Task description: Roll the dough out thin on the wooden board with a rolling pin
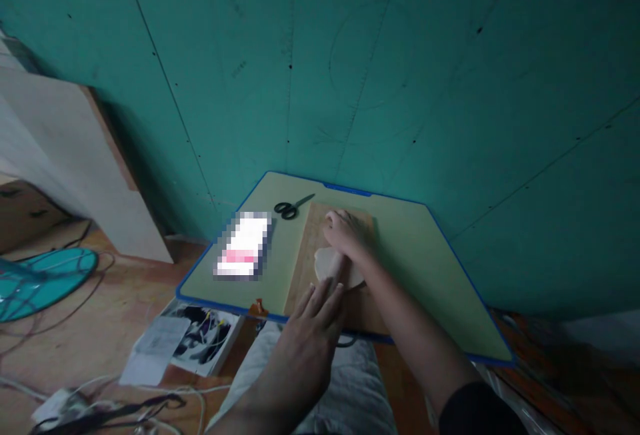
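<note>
A flat, pale round of dough (326,263) lies on a wooden cutting board (301,268). Across the dough runs a short rolling pin (338,268), seen only between my hands. My right hand (345,230) is curled over its far end, the fingers closed. At the near end, my left hand (315,318) rests with its fingers stretched out and slightly apart, palm down. Both ends of the pin are hidden under the hands.
The board sits on a pale, blue-edged folding table (425,275) against a green wall (380,88). Black-handled scissors (290,208) and a blurred-out phone (243,245) lie to the left. An orange clip (259,308) grips the front edge. Cables and an open box (205,342) are on the floor.
</note>
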